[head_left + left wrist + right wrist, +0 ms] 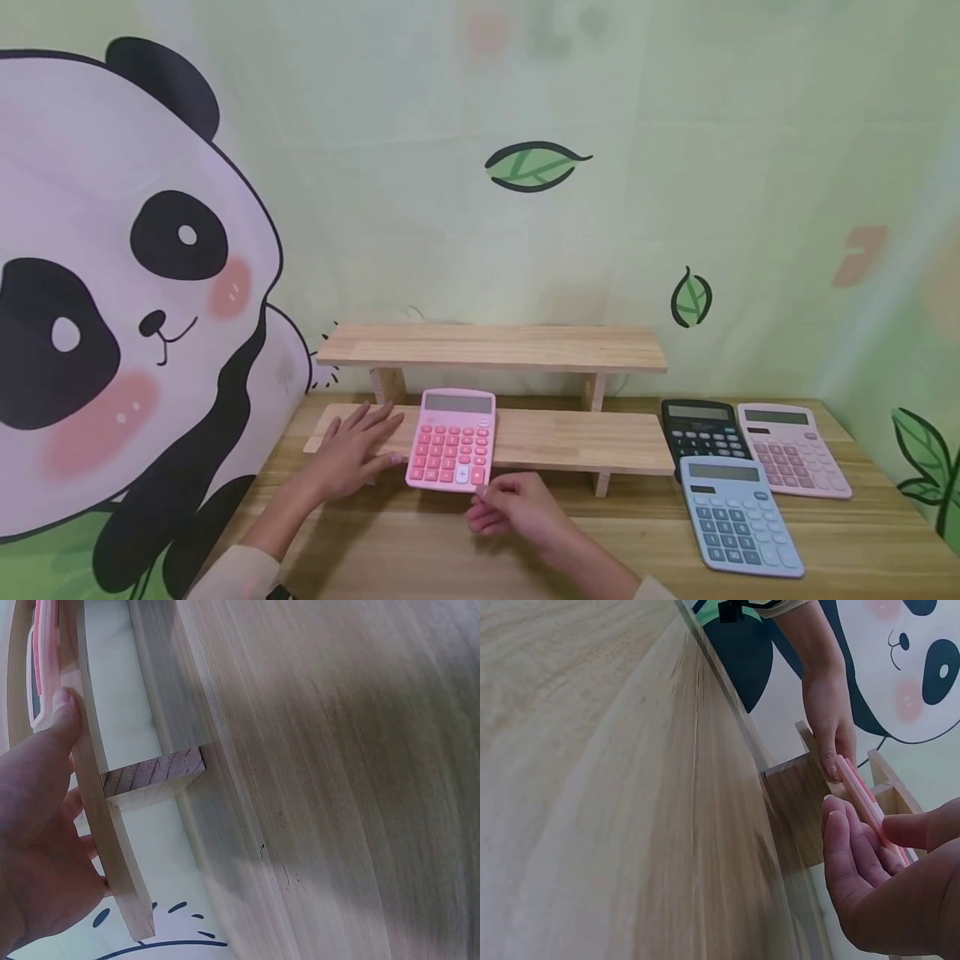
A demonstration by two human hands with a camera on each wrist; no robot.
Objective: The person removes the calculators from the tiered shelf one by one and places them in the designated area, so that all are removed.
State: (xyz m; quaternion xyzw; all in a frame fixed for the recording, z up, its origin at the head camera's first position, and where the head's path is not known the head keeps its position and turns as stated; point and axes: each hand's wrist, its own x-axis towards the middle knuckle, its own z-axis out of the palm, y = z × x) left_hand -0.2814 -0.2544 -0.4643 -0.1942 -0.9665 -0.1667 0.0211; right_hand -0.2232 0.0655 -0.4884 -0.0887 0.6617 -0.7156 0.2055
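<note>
A pink calculator (452,442) lies face up on the lower wooden shelf (570,437), its near end jutting past the front edge. My right hand (521,510) pinches its lower right corner between thumb and fingers; in the right wrist view the thumb presses the calculator (862,799) from above, with the fingers below. Spread over the shelf's left part, my left hand (348,454) has straight fingers, and its thumb tip is at the calculator's left edge. The left wrist view shows the left hand (45,817) along the shelf board.
Right of the shelf, a black calculator (701,412), a light pink calculator (795,450) and a blue calculator (738,517) lie on the wooden table (420,554). The blue one overlaps the black one. A raised upper shelf (487,346) stands behind, before a panda-printed backdrop (405,208).
</note>
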